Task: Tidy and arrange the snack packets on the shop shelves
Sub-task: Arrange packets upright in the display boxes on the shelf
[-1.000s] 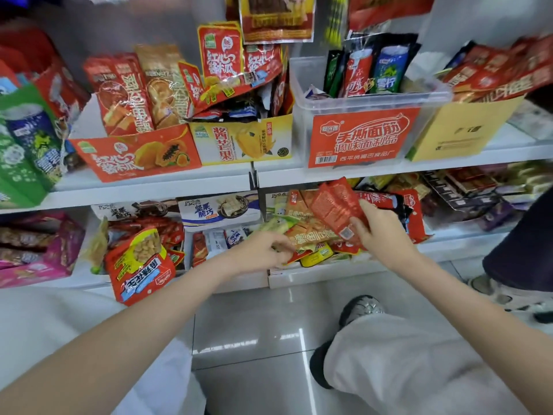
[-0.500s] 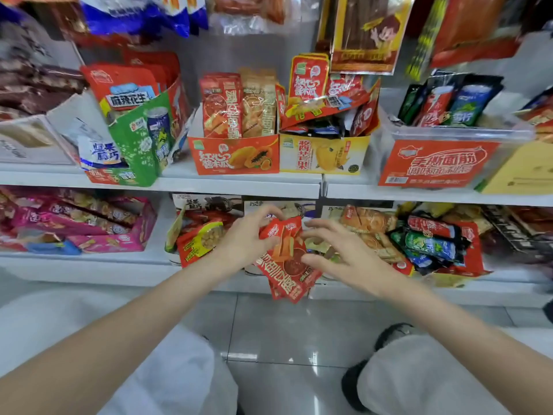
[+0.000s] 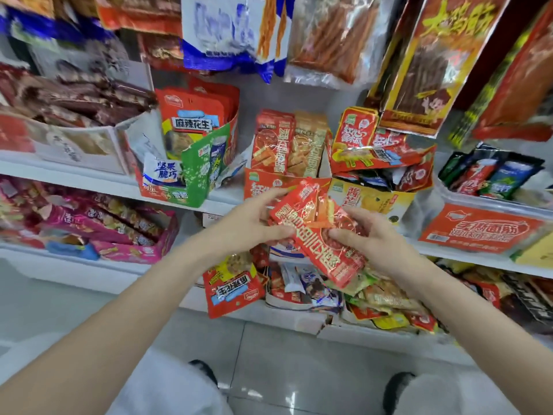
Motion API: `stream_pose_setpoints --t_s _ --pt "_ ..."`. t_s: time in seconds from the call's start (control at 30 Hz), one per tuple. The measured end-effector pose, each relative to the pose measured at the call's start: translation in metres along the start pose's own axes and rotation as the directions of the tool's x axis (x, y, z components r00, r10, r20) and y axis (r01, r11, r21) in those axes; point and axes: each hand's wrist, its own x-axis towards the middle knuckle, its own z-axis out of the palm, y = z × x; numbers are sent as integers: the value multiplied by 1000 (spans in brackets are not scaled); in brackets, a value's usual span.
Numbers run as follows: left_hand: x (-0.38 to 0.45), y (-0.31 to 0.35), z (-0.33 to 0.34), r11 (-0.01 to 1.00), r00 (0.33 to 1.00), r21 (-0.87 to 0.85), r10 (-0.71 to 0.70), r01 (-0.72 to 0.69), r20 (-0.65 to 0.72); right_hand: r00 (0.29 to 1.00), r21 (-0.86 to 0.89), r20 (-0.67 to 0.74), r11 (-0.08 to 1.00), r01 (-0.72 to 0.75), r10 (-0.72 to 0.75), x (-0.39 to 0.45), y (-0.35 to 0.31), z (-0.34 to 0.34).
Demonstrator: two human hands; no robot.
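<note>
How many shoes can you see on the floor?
2. One black shoe pokes out by the left trouser leg, the other black shoe by the right leg. Both are partly hidden by the trousers.

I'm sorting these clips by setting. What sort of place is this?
Most likely a small snack shop: white shelves crowded with open display boxes of packets, hanging snack bags above, and both hands holding red packets.

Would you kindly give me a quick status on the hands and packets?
Left hand and right hand both grip a stack of red foil snack packets. Held before the orange display box. Nothing in the way.
</note>
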Motion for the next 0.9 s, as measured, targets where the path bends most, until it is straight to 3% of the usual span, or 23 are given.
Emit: stream_pose_setpoints --t_s 0.1,0.2,0.27,0.3,0.37,0.43,0.5,0.57,0.63,0.67,0.7,0.73,0.77,0.83,0.9 --pt "-5 6 -10 999 998 -44 13 -16 -58 996 -49 41 995 84 -82 8 -17 6" --pt "-13 14 -19 997 996 -71 2 -8 -89 987 -217 106 966 139 -119 15 -33 11" --pt "-13 12 -20 997 989 -79 -4 -8 -150 987 -281 79 947 157 -140 17 -42 11" --pt "-14 12 -18 994 983 -109 1 -21 -181 989 -231 16 962 146 -146 16 -45 10" --pt "-12 13 -15 968 961 -243 -7 -64 -278 993 114 -103 991 68 -57 13 -48 8" --pt "-11 15 -12 932 928 -337 -6 -130 -373 995 364 -94 931 10 26 10 -53 10" --pt "-7 17 -8 955 898 -245 43 -165 -437 995 319 -94 948 2 30 10 -57 18" --pt "-3 19 -4 983 882 -46 139 -179 -449 983 302 -179 953 15 41 17 -66 24" --pt "-1 20 -7 929 857 338 292 -149 -425 950 295 -314 951 95 3 33 -82 20" --pt "1 19 -12 839 844 534 360 -105 -399 905 187 -416 967 174 -83 43 -90 15" --pt "3 17 -19 748 827 659 416 -75 -378 836 -38 -503 972 232 -219 56 -98 8" --pt "5 14 -27 690 822 722 441 -53 -361 761 -319 -523 916 242 -383 69 -103 3" --pt "7 10 -33 658 822 752 450 -42 -348 718 -572 -465 795 202 -517 81 -107 1" --pt "11 1 -41 619 854 785 411 -6 -318 752 -809 -254 559 179 -608 109 -104 5" --pt "14 -5 -43 588 895 808 335 44 -293 845 -869 -71 449 209 -531 137 -94 16"
